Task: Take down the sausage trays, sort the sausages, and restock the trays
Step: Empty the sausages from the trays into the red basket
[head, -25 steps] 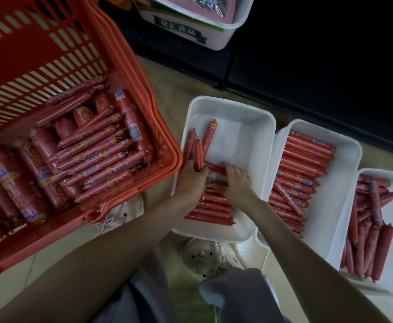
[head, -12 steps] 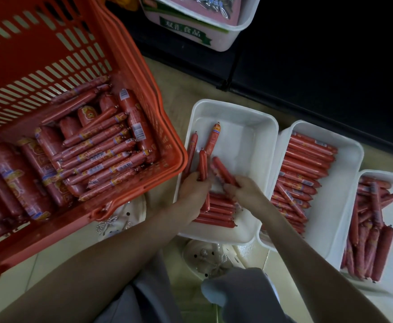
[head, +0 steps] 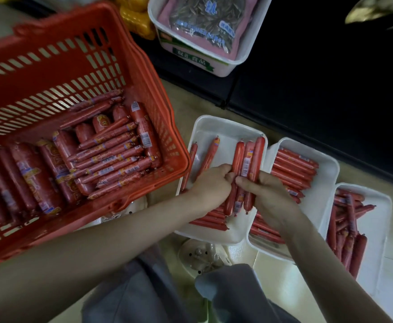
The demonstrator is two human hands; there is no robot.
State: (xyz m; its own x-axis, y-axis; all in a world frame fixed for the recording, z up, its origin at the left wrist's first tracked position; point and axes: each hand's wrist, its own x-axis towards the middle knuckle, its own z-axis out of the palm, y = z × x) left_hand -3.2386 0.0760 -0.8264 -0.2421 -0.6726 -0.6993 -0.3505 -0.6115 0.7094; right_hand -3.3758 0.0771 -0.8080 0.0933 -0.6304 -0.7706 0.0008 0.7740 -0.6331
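As if to square its ends, sausage bundle (head: pixel 249 157) sits gripped by left hand (head: pixel 210 184) and right hand (head: pixel 269 194) above leftmost white tray (head: pixel 223 123).

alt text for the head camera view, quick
A left hand and right hand grip a bundle of red sausages over a white tray. A red basket of sausages sits at left; two more filled trays lie at right.

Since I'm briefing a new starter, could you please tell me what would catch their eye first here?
The big red basket at left, holding loose sausages, dominates. At centre the left hand and right hand grip a bundle of sausages over a white tray, with two more stocked trays to its right.
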